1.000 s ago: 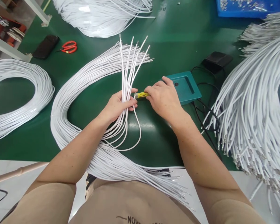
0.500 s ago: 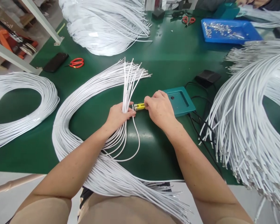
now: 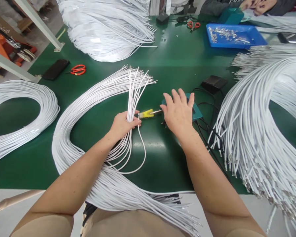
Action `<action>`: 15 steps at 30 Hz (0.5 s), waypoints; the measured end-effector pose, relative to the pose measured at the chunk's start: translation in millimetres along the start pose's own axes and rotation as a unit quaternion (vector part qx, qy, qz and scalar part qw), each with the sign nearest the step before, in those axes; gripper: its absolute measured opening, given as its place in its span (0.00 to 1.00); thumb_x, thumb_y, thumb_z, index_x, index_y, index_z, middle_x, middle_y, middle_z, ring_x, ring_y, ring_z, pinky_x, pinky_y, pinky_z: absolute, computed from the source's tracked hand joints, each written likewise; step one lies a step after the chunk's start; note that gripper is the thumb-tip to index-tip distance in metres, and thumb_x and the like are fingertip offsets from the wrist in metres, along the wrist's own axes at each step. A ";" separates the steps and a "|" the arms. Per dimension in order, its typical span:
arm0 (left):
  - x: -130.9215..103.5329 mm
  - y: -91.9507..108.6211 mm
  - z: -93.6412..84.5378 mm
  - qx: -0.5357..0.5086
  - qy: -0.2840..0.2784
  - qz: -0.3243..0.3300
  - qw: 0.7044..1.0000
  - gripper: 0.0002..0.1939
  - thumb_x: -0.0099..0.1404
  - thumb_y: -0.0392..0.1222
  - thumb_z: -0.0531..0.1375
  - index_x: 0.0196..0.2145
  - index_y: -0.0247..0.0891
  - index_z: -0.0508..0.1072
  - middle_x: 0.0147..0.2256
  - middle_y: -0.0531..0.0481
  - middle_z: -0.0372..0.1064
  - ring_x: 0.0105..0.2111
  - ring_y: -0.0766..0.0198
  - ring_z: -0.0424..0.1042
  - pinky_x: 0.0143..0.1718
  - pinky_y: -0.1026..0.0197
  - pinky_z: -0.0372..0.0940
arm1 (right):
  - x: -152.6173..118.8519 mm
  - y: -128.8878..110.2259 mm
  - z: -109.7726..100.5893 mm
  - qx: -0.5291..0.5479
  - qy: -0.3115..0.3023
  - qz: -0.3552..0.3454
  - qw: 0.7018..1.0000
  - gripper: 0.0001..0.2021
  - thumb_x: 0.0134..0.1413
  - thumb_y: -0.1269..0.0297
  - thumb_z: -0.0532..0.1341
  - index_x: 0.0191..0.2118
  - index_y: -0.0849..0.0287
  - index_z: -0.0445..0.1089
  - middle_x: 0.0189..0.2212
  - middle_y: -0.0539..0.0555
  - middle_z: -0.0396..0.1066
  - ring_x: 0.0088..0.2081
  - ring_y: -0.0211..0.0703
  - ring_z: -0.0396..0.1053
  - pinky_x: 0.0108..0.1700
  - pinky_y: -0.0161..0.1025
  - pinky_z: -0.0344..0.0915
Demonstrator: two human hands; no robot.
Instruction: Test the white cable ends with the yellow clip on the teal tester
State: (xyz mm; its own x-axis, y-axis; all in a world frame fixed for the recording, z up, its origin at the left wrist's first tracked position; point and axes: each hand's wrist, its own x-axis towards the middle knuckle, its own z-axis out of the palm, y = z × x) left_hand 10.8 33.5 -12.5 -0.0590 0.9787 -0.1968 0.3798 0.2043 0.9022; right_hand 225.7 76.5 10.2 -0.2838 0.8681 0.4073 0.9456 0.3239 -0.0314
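My left hand (image 3: 123, 124) is closed round a small bunch of white cables (image 3: 131, 95), whose tips point up and away. At its fingertips sits a yellow piece (image 3: 147, 114) with a clear end and a metal shaft running right. One cable loops down from there. My right hand (image 3: 179, 115) has its fingers spread over a teal tray (image 3: 197, 112), which it partly covers; whether it touches the metal shaft is unclear. A large curved bundle of white cables (image 3: 66, 131) lies round and under my left forearm.
White cable coils lie at the left (image 3: 48, 102), back (image 3: 108, 33) and right (image 3: 256, 131). Behind are a phone (image 3: 55, 69), red scissors (image 3: 78, 69), a blue tray (image 3: 236, 36) of small metal parts, a black box (image 3: 214, 83) with cords, and another person's hands (image 3: 259, 6).
My right hand has let go of the yellow piece, moved right and spread its fingers over the teal tray. The metal shaft now shows. My left hand keeps its hold; the view has shifted slightly.
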 end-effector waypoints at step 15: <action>-9.2 8.6 -21.2 -0.218 -0.017 -0.033 0.975 0.20 0.49 0.43 0.71 0.40 0.37 0.76 0.31 0.51 0.73 0.33 0.64 0.72 0.33 0.64 0.63 | -37.9 -85.2 -41.9 0.172 -0.357 -0.304 0.866 0.12 0.59 0.63 0.58 0.31 0.62 0.76 0.28 0.59 0.77 0.34 0.49 0.73 0.34 0.40 0.61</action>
State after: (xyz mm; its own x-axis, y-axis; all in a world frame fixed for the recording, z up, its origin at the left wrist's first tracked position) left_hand -4.9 26.7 5.2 -0.0368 0.9634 -0.2654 -0.0529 0.2633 0.9633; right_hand 162.6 0.2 35.7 -0.8549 0.4696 -0.2206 0.5185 0.7888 -0.3302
